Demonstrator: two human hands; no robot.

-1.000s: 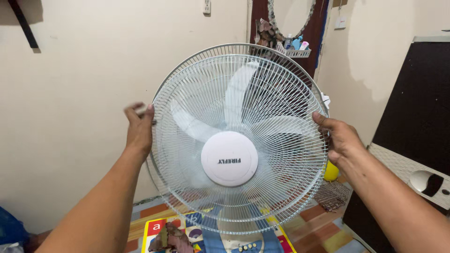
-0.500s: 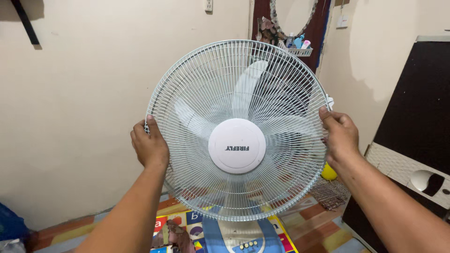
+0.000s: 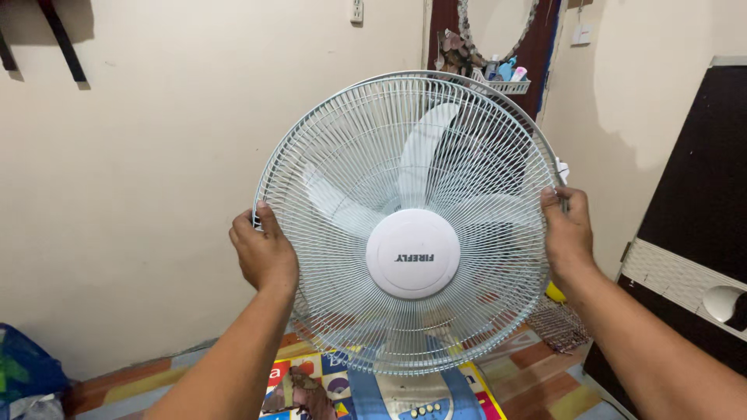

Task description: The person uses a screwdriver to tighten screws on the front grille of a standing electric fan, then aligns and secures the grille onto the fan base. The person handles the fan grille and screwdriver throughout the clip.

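Fan guard [image 3: 366, 194], the round white wire front grille, stands upright and face-on between both hands, in front of the fan blades [image 3: 420, 167] and slightly off the rear guard's rim at the top. Its white centre cap [image 3: 412, 253] sits level with the wrists. Left hand [image 3: 264, 253] is curled onto the rim at the left edge, right hand [image 3: 566, 233] closed on the rim at the opposite edge; both equally near. Below is the blue fan base [image 3: 405, 397] on a colourful floor mat [image 3: 284, 381].
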